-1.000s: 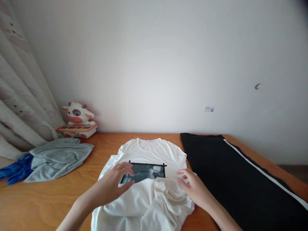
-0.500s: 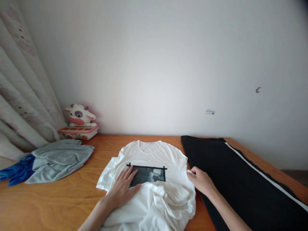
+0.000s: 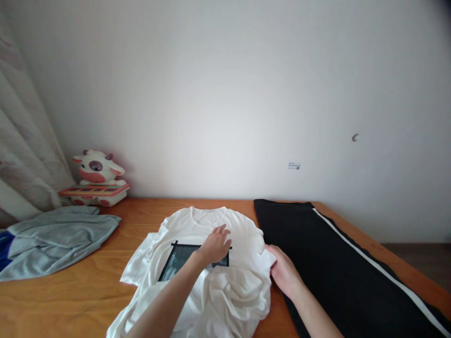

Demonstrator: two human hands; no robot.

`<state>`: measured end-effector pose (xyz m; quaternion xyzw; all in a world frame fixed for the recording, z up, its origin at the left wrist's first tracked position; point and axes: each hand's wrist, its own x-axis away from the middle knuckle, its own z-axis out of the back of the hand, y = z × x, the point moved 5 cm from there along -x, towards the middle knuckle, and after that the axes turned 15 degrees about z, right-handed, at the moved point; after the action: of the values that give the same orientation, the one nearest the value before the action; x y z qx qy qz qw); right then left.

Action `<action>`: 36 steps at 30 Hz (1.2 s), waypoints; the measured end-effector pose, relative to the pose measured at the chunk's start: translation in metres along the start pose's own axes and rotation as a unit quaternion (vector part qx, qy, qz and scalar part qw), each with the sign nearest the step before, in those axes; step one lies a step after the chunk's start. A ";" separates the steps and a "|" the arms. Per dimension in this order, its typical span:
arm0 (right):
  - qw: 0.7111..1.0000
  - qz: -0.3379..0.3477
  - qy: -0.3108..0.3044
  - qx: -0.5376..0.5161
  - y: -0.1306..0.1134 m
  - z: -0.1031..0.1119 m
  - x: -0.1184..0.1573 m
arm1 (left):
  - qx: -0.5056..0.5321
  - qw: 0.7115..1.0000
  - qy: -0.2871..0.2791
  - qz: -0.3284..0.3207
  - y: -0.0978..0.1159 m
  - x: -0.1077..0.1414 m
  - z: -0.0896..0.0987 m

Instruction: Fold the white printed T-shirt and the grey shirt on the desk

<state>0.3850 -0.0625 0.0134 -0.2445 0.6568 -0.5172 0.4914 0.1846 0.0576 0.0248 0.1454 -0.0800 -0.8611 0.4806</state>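
A white T-shirt [image 3: 243, 256] with a dark printed picture on its chest lies on the wooden table, neckline toward the wall and its lower part bunched up near me. My left hand [image 3: 215, 245] is over the chest, fingers stretched out; whether it touches the cloth I cannot tell. Part of the print is hidden behind that hand and forearm. At the shirt's right side, my right hand [image 3: 283, 270] pinches the edge of the sleeve between thumb and fingers.
Black fabric with a white stripe [image 3: 317, 267] lies flat to the right. On the left are a grey cloth [image 3: 66, 237], a blue cloth [image 3: 5, 249] and a cow-shaped toy keyboard [image 3: 97, 180]. A white wall [image 3: 211, 117] stands behind the wooden table [image 3: 70, 300].
My left hand has moved right across the print, from its left side to its upper right. My right hand still grips the sleeve, now turned more palm-up. The view has shifted to the right.
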 end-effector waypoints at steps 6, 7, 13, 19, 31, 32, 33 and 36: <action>0.970 -0.128 0.011 -0.207 0.006 -0.006 0.003 | 0.019 1.000 0.003 0.013 0.038 -0.038 -0.048; 0.969 -0.126 -0.001 -0.213 0.005 -0.006 0.002 | 0.019 1.000 0.008 0.020 0.038 -0.038 -0.052; 0.979 -0.137 0.020 -0.147 0.019 -0.004 -0.031 | 0.008 0.999 0.022 0.025 0.034 -0.029 -0.057; 0.998 -0.064 0.015 -0.024 0.039 0.015 -0.065 | 0.003 1.000 0.010 -0.007 0.039 -0.028 -0.058; 0.956 0.119 0.055 0.262 0.027 0.039 -0.055 | 0.028 0.998 -0.002 -0.059 0.049 -0.027 -0.045; 0.929 0.141 0.026 0.341 0.028 0.037 -0.054 | 0.034 0.996 -0.003 -0.076 0.052 -0.026 -0.043; 0.900 0.155 -0.004 0.409 0.031 0.034 -0.053 | 0.039 0.995 -0.003 -0.090 0.054 -0.025 -0.042; 0.839 0.152 -0.069 0.518 0.039 0.026 -0.050 | 0.043 0.994 -0.007 -0.104 0.056 -0.024 -0.043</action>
<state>0.4356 -0.0188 -0.0026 0.1134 0.2857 -0.6829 0.6627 0.2553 0.0485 0.0039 0.1674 -0.1046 -0.9031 0.3814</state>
